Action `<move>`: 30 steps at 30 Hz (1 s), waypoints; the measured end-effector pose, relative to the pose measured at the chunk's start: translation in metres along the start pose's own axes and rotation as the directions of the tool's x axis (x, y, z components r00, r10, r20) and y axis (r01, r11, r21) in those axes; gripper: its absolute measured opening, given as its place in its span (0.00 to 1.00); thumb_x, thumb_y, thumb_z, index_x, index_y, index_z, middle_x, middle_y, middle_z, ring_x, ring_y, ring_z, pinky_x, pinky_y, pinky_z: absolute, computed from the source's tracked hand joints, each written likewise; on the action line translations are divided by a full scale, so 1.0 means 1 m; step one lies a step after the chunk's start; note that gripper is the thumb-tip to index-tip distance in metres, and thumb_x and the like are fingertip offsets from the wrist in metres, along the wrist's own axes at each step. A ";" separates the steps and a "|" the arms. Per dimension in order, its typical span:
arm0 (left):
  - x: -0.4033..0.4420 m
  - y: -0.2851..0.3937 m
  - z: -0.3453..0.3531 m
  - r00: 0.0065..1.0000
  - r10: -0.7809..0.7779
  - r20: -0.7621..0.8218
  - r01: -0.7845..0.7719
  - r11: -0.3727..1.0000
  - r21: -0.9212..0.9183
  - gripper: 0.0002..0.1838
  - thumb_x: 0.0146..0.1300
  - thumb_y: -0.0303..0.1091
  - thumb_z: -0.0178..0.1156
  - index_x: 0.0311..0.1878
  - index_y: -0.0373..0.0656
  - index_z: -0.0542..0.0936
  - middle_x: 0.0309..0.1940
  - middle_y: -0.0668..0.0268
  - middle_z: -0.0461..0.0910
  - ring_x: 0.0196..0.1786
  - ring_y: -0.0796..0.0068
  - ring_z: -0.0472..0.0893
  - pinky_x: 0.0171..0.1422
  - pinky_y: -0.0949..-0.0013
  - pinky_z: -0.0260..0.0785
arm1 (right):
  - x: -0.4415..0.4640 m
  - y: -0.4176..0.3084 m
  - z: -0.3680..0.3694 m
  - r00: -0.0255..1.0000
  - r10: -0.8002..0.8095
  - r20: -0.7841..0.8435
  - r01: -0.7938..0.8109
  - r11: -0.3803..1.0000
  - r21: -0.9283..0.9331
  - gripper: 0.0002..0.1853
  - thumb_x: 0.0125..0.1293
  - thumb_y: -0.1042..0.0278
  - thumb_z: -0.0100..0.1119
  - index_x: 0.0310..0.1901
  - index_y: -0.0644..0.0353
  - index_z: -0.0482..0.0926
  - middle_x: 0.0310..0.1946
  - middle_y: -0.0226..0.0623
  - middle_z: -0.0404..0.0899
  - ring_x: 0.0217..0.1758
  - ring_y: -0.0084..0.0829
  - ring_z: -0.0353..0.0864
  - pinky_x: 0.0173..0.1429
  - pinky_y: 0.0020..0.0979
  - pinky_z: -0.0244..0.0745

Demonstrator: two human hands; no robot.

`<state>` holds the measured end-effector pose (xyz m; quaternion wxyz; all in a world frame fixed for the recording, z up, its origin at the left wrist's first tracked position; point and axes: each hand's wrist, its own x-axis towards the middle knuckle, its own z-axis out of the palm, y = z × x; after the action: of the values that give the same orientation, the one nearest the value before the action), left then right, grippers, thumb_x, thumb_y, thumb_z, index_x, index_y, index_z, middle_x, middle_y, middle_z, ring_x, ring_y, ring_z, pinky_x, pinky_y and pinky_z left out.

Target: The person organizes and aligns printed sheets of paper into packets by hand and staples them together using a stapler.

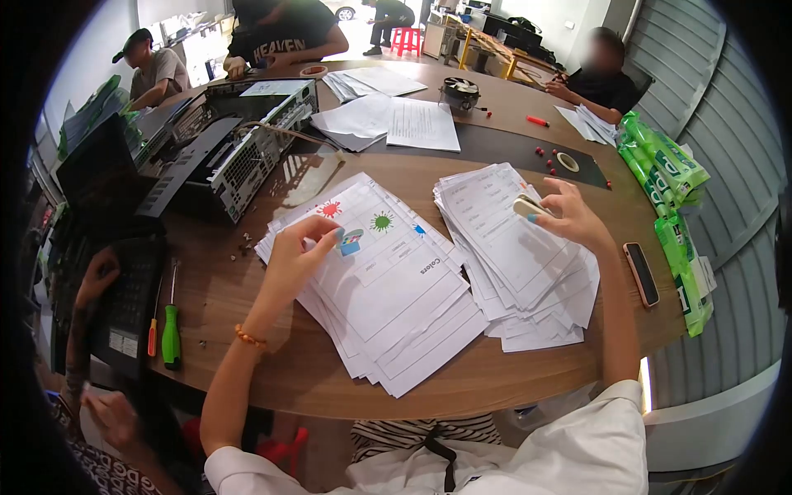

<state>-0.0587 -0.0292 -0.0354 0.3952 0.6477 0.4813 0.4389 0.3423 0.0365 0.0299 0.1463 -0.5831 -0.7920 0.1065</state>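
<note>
My left hand (301,252), with a beaded bracelet on its wrist, is over the upper left part of a stack of printed worksheets (396,305). Its thumb and fingertips are pinched together; what they hold, if anything, is too small to make out. The top sheet bears coloured splashes and the word "Colors". In my right hand (573,219) is a small cream-coloured stapler-like tool (526,206), gripped between thumb and fingers. It is above a second paper stack (511,247), whose sheets are fanned unevenly.
An opened computer case (256,157) stands at left, near a laptop (124,289) and a green screwdriver (171,334). A phone (641,275) lies at the right edge, below green packs (668,165). Other people sit around the table; a neighbour's hand (99,276) is at the laptop.
</note>
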 end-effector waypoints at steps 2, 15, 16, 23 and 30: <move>-0.003 0.007 0.002 0.938 0.290 -0.189 -0.148 0.830 0.538 0.19 0.53 0.40 0.61 0.42 0.35 0.76 0.39 0.59 0.76 0.42 0.70 0.73 0.45 0.71 0.62 | 0.001 -0.005 0.003 0.996 -0.011 0.087 0.002 0.995 0.098 0.20 0.50 0.55 0.63 0.36 0.66 0.80 0.62 0.54 0.55 0.69 0.44 0.46 0.61 0.37 0.59; -0.005 -0.013 0.000 0.955 0.135 -0.263 0.132 0.603 0.787 0.37 0.42 0.52 0.67 0.55 0.41 0.71 0.58 0.55 0.60 0.63 0.60 0.54 0.62 0.53 0.39 | 0.059 -0.124 0.088 0.948 -0.312 0.061 0.261 0.873 0.411 0.16 0.53 0.61 0.61 0.36 0.67 0.77 0.32 0.45 0.79 0.34 0.34 0.80 0.40 0.31 0.73; -0.005 -0.014 0.000 0.954 0.131 -0.268 0.137 0.605 0.784 0.37 0.42 0.52 0.68 0.54 0.41 0.71 0.58 0.55 0.60 0.63 0.60 0.54 0.62 0.53 0.39 | 0.064 -0.133 0.094 0.952 -0.294 0.085 0.246 0.900 0.360 0.17 0.52 0.60 0.62 0.35 0.67 0.78 0.33 0.44 0.79 0.35 0.34 0.79 0.41 0.31 0.73; -0.004 -0.014 0.000 0.949 0.154 -0.276 0.119 0.635 0.763 0.38 0.39 0.52 0.70 0.52 0.40 0.70 0.54 0.56 0.62 0.61 0.61 0.55 0.60 0.53 0.40 | 0.071 -0.147 0.117 0.971 -0.239 -0.013 0.236 0.944 0.229 0.17 0.48 0.60 0.66 0.39 0.59 0.79 0.37 0.41 0.76 0.38 0.32 0.76 0.44 0.30 0.71; -0.006 0.013 0.002 0.932 0.207 -0.298 0.117 0.606 0.787 0.33 0.32 0.42 0.74 0.45 0.46 0.71 0.54 0.63 0.64 0.62 0.62 0.54 0.58 0.56 0.42 | 0.077 -0.136 0.129 0.980 -0.194 -0.032 0.180 0.819 0.545 0.11 0.48 0.63 0.64 0.32 0.57 0.81 0.39 0.42 0.72 0.40 0.37 0.75 0.44 0.33 0.70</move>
<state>-0.0545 -0.0384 -0.0254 -0.0399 0.6754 0.6724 0.3003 0.1535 0.0695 -0.0363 0.3061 -0.4354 -0.7838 0.3198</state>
